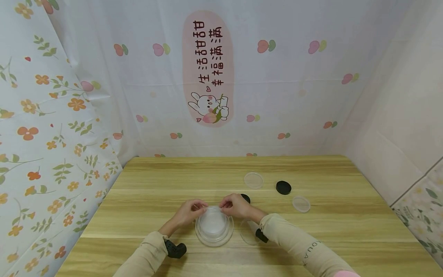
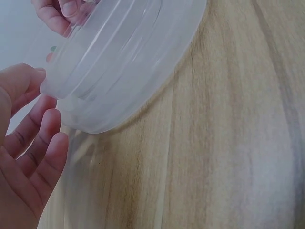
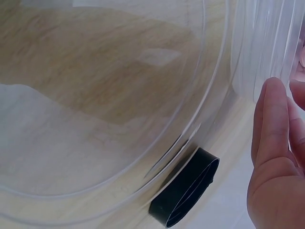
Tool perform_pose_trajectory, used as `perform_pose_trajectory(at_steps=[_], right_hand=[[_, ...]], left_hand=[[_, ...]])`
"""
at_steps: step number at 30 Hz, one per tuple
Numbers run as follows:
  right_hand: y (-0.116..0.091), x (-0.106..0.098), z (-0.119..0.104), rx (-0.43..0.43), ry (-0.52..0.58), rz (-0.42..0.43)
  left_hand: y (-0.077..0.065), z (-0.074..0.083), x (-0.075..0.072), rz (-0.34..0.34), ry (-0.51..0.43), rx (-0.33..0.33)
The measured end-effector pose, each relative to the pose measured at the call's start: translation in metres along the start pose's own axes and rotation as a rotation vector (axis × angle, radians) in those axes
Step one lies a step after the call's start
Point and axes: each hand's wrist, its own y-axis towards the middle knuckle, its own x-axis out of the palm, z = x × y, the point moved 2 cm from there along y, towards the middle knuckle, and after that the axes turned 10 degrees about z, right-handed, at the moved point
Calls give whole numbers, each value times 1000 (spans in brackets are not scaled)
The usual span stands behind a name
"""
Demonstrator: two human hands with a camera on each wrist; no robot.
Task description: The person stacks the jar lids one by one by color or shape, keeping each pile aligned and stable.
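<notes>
A stack of clear round plastic dishes (image 1: 214, 238) sits on the table in the middle of the head view, smaller pieces on a wider one. At its far left rim, my left hand (image 1: 191, 211) pinches the upper dish (image 1: 212, 223) between thumb and index finger. The left hand's other fingers (image 2: 50, 162) spread loosely below the rim in the left wrist view. Opposite it, my right hand (image 1: 237, 206) pinches the same dish at the far right rim. In the right wrist view, that hand's fingertips (image 3: 275, 88) lie against the stacked walls (image 3: 262, 47).
A large clear round piece (image 3: 157, 186) lies under the right wrist. Beside it is a black round lid (image 3: 186, 188), partly behind the right hand in the head view. Farther right lie another black lid (image 1: 283, 187) and two clear discs (image 1: 253, 180). A printed curtain (image 1: 294, 96) hangs behind the table.
</notes>
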Motion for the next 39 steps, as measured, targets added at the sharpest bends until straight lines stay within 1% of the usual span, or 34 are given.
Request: perform_pose_trajectory(at_steps=[7, 12, 16, 21, 24, 29, 32, 36, 39], right_hand=[[-4, -3, -1, 30, 27, 17], [-8, -10, 1, 40, 61, 16], [-12, -19, 5, 34, 80, 17], [-18, -34, 13, 50, 94, 34], [-22, -43, 18, 49, 82, 52], [-29, -57, 30, 55, 46, 92], [-34, -66, 38, 55, -5, 126], [-38, -78, 45, 91, -23, 151], [-40, -86, 50, 150, 18, 168]], left_hand=[[2, 1, -2, 20, -2, -19], [6, 4, -3, 34, 10, -3], [11, 8, -3, 35, 6, 8], [17, 13, -2, 25, 36, 28], [22, 17, 0, 14, 51, 46], [33, 28, 5, -8, 63, 81], [41, 36, 9, -26, 74, 92], [52, 44, 15, -52, 99, 93], [64, 49, 20, -60, 115, 88]])
